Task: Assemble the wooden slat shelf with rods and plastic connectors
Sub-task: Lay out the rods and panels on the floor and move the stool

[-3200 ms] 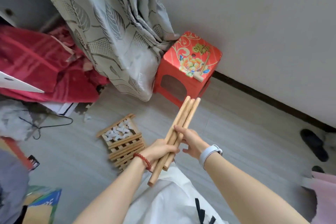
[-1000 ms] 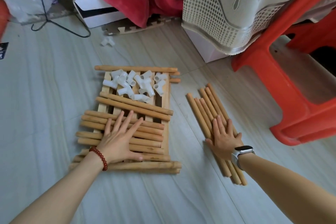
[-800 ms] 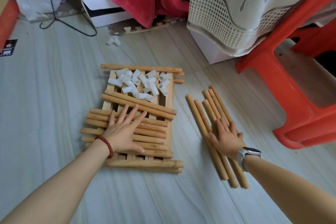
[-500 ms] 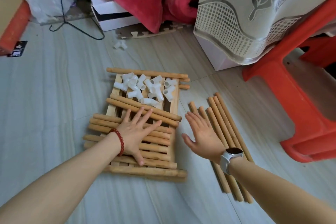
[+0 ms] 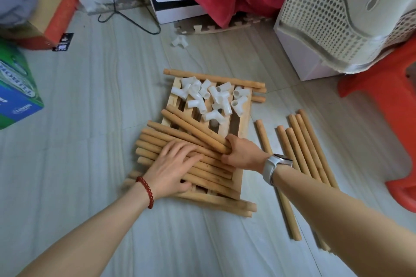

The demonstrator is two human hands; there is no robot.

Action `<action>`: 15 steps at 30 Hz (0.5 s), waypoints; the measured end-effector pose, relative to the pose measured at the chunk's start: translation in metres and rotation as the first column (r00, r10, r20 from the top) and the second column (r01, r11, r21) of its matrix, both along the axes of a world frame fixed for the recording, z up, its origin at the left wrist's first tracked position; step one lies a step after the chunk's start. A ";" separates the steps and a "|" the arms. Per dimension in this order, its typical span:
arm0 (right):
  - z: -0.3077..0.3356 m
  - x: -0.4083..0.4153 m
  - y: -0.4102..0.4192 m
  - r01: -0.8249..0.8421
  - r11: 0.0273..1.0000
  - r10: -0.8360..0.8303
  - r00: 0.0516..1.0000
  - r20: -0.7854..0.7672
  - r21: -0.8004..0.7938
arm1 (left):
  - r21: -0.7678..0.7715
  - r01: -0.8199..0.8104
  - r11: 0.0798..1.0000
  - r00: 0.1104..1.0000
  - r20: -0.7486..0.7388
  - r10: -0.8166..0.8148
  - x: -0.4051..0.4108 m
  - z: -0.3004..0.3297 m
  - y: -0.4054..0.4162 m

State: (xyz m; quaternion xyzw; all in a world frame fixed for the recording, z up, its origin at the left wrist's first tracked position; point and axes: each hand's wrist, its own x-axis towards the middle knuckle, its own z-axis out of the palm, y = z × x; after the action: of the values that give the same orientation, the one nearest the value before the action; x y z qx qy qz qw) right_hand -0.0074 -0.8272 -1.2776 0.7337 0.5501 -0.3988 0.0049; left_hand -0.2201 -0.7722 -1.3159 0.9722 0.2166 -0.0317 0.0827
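A wooden slat panel lies flat on the floor. On its far half sits a heap of white plastic connectors. Several short wooden rods lie piled across its near half. My left hand rests on these rods with fingers spread flat. My right hand grips the right ends of the piled rods, fingers curled round them. Several longer rods lie side by side on the floor to the right of the panel.
A red plastic stool stands at the right. A curtain drapes over a white box beyond the panel. One loose white connector lies on the floor farther off. A blue-green carton sits at left.
My right hand left the long rods on the floor and moved left onto the piled rods, curling round their ends. My left hand stayed on the pile.
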 end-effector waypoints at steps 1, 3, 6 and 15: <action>0.002 -0.001 0.001 -0.013 0.999 0.011 0.999 -0.047 -0.044 | 0.017 -0.032 0.999 0.999 0.035 0.031 -0.002 -0.002 -0.002; 0.001 -0.009 0.001 -0.034 0.988 0.011 0.988 -0.156 -0.148 | 0.010 -0.182 0.983 0.980 0.087 0.180 -0.004 -0.003 -0.004; -0.004 -0.019 -0.005 0.079 0.981 -0.125 0.957 -0.263 -0.177 | -0.156 -0.591 0.792 0.787 0.102 0.608 -0.004 0.000 -0.015; -0.001 -0.040 -0.004 0.311 0.930 -0.364 0.856 -0.366 -0.196 | -0.940 -0.340 -0.037 0.076 -0.067 0.995 0.022 0.012 -0.041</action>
State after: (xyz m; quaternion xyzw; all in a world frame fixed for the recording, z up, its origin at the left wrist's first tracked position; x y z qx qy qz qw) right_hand -0.0472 -0.8313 -1.2787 0.7208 0.3750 -0.5686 -0.1288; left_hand -0.1980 -0.8133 -1.3042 0.4217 0.6359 0.2940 0.5756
